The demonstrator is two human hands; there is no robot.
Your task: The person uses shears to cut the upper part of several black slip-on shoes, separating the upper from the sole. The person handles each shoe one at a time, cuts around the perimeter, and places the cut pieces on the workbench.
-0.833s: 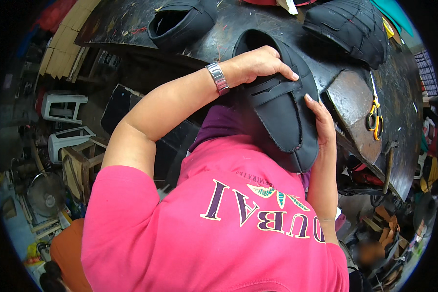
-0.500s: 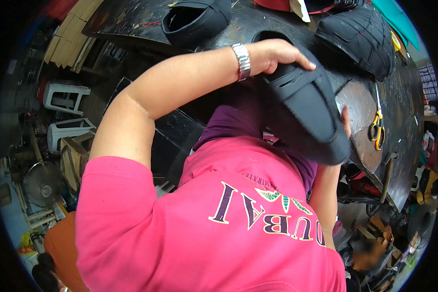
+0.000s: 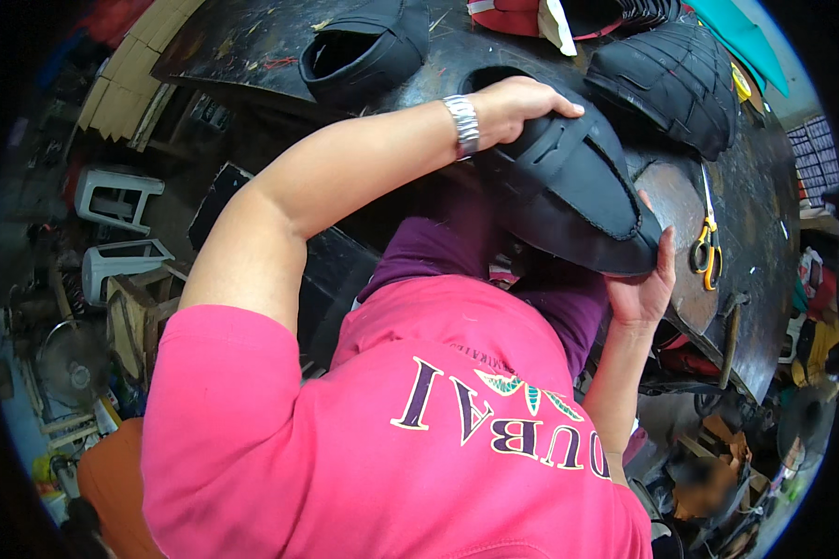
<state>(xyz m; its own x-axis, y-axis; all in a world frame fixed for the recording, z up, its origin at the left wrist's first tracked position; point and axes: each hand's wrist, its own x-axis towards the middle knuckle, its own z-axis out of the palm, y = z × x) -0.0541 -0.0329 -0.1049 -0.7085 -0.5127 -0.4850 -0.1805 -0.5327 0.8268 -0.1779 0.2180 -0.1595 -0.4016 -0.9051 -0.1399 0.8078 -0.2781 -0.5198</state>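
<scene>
One black penny loafer (image 3: 583, 182), held up between both hands at the near edge of the bench (image 3: 760, 261), above purple trousers (image 3: 438, 247). Long axis slanting from mouth, upper left, to toe, lower right. Left-hand grip (image 3: 517, 104) closed at the mouth beside the strap; right-hand grip (image 3: 645, 284) gripping the toe from below, one fingertip past its far edge. Toe end nearer the right, mouth nearer the left. Right of toe: yellow-and-black scissors (image 3: 707, 259). Farther out: black shoe uppers (image 3: 667, 88), another black shoe (image 3: 368, 56).
</scene>
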